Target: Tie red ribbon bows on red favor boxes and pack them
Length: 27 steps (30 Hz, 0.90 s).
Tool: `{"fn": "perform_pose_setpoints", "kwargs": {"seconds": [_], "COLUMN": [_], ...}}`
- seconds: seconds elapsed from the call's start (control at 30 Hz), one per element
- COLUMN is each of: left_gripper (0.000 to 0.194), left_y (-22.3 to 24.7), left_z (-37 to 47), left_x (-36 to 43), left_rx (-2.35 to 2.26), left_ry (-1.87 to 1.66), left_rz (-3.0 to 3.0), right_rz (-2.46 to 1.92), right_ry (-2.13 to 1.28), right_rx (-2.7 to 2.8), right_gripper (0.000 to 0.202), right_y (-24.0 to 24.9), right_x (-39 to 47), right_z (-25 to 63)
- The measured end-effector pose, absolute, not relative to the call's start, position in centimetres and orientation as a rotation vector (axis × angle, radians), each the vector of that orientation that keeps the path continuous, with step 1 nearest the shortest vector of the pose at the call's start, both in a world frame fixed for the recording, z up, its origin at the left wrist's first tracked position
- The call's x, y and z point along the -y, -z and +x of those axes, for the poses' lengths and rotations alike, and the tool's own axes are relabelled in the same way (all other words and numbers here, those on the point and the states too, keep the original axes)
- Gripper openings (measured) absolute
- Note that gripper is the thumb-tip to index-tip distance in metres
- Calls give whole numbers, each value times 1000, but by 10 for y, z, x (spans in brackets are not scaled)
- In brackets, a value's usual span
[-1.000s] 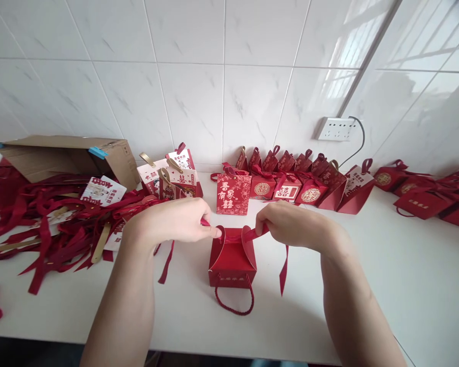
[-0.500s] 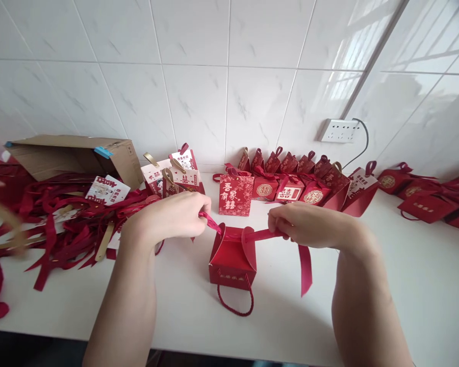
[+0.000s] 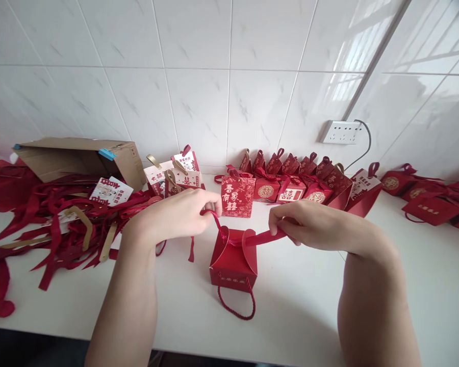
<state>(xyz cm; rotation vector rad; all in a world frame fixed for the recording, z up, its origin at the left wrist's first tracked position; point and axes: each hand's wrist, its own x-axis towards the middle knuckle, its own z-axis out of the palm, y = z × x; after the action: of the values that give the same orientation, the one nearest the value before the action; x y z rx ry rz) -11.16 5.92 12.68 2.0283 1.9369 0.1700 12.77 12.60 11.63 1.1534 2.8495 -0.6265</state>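
A small red gift box (image 3: 234, 265) stands on the white table before me, its rounded top flaps raised and a twisted cord handle (image 3: 236, 314) hanging at its front. A red ribbon (image 3: 265, 237) runs through the flaps. My left hand (image 3: 193, 210) pinches one end of it above and left of the box. On the other side, my right hand (image 3: 308, 223) is closed around the opposite end, right of the box. A red card (image 3: 237, 197) with white characters stands just behind the box.
Red ribbons (image 3: 57, 229) lie tangled at left, before an open cardboard carton (image 3: 80, 153). Several tagged cards (image 3: 176, 176) stand beside it. Rows of red boxes (image 3: 265, 189) line the tiled wall, with more red boxes (image 3: 428, 204) at far right. A power strip (image 3: 342, 132) is on the wall.
My right hand has shifted slightly right and down, and the ribbon tail hanging beneath it is out of sight. Another person's blurred hand at the far left has left the view.
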Motion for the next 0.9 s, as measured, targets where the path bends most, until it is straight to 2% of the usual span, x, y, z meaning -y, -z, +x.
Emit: {"fn": "perform_pose_setpoints", "kwargs": {"seconds": [0.1,0.27,0.4,0.57,0.9], "left_gripper": [14,10,2,14,13], "left_y": [-126,-120,-117,-116,-119], "left_z": [-112,-116,-119,-118,-113], "left_x": [-58,-61,-62,-63,-68], "left_rx": [-1972,-1961,-2045,-2165,-2120], "left_ry": [-286,-361,-378,-444,-735], "left_rz": [2078,2110,2104,2132,2369], "right_rz": [1279,1387,1308,1133,883], "right_ry": [552,644,876,1184,1069], "right_rx": [-2882,-2887,-2992,-3070,-3163], "right_gripper": [20,17,19,18,32], "right_y": [-114,-113,-116,-122,-121], "right_x": [-128,-134,-133,-129,-131], "right_z": [129,132,133,133,136]}}
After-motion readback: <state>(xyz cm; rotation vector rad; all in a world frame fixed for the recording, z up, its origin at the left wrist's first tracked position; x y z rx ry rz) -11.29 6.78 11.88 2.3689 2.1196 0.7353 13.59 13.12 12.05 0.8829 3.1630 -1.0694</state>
